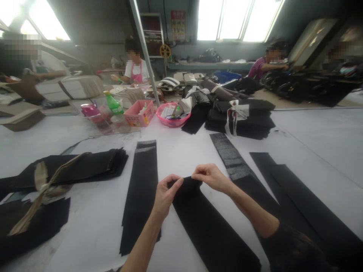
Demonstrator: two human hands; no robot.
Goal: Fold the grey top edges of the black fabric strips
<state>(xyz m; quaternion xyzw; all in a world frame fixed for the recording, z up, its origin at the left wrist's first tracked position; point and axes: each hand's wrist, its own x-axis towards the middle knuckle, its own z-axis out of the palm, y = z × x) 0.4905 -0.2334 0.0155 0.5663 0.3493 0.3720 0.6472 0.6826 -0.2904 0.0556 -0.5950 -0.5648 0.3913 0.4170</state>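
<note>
Between thumb and fingers, my left hand (167, 190) pinches the left corner of a long black fabric strip (211, 226). At the same raised end, my right hand (211, 176) pinches the other corner. The strip's far end is lifted and bent, while the rest runs down toward me over the white table (93, 230). Left of it lies a stack of black strips (143, 189) with a greyish band at its far end. Beyond my right hand, overlapping black strips with grey ends (234, 160) run partly under my right forearm.
Tied black bundles lie at left (76, 170) and far right of centre (244, 117). More black strips (306, 204) lie at right. A pink basin (173, 120), a pink box (139, 113) and a green bottle (114, 103) stand beyond. Several people sit at the back near a metal pole (145, 49).
</note>
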